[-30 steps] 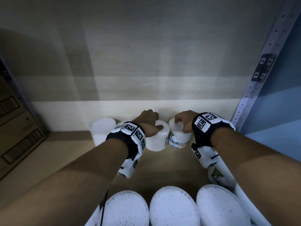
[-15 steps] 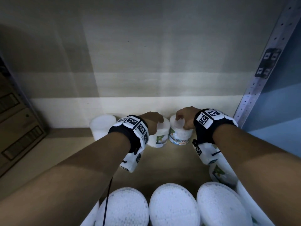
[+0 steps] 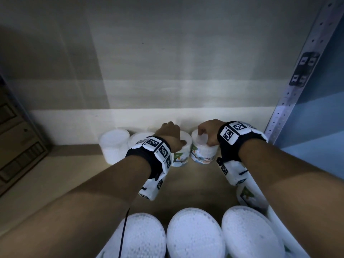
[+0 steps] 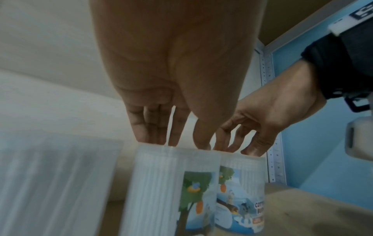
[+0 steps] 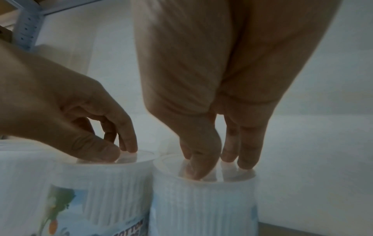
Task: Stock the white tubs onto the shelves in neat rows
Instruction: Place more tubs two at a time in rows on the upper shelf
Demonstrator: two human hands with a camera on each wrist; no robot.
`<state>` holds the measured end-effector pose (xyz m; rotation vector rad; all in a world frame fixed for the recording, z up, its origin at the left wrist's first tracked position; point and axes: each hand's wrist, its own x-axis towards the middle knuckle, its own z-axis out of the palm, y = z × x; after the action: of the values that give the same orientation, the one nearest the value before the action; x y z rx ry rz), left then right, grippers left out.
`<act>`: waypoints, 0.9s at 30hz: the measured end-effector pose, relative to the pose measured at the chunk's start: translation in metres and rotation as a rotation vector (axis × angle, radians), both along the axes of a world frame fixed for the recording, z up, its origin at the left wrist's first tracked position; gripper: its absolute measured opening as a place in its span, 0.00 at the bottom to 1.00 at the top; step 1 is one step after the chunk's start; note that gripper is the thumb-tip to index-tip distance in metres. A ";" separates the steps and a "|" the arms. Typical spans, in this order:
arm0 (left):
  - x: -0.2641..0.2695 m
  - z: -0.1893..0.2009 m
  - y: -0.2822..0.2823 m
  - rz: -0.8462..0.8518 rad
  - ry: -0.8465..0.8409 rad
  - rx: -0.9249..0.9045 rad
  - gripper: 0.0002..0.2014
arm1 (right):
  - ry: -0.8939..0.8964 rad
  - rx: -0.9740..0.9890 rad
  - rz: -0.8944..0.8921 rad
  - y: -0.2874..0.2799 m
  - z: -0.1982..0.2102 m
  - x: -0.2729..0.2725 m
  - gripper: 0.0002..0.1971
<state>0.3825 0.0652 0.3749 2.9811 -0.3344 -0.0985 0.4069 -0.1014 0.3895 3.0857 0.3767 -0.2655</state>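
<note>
Two white cotton-bud tubs stand side by side at the back of the wooden shelf (image 3: pixel 188 183). My left hand (image 3: pixel 170 134) is on top of the left tub (image 3: pixel 178 159), fingertips (image 4: pixel 159 132) planted on its lid. The tree picture on that tub (image 4: pixel 193 188) faces forward. My right hand (image 3: pixel 207 132) has its fingertips (image 5: pixel 245 162) set in the recessed lid of the right tub (image 3: pixel 203 153), which is printed with a blue label. Neither hand wraps round a tub's side. Two more plain white tubs (image 3: pixel 114 146) stand to the left in the same back row.
Three tubs (image 3: pixel 193 231) with dotted white tops line the front edge, and more lie at the right (image 3: pixel 247 194). A perforated metal upright (image 3: pixel 290 94) and a blue panel bound the right side. Cardboard boxes (image 3: pixel 16 146) stand at the left. The back wall is close behind the row.
The tub under my left hand has turned, so its tree label now faces front. Both hands have stayed on the lids and the tubs stand a little closer together.
</note>
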 end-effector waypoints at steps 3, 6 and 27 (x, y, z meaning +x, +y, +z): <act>0.000 0.006 0.001 -0.033 0.018 -0.002 0.24 | -0.006 0.005 -0.008 0.000 0.000 0.000 0.25; 0.000 0.010 0.003 -0.083 0.056 -0.001 0.25 | -0.022 0.008 -0.010 0.001 -0.001 0.000 0.24; 0.001 0.012 0.004 -0.099 0.059 0.008 0.27 | -0.006 -0.022 -0.021 0.003 0.001 -0.002 0.24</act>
<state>0.3832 0.0694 0.3865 2.9614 -0.4756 -0.1978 0.4049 -0.0982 0.3904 3.0695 0.3387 -0.2598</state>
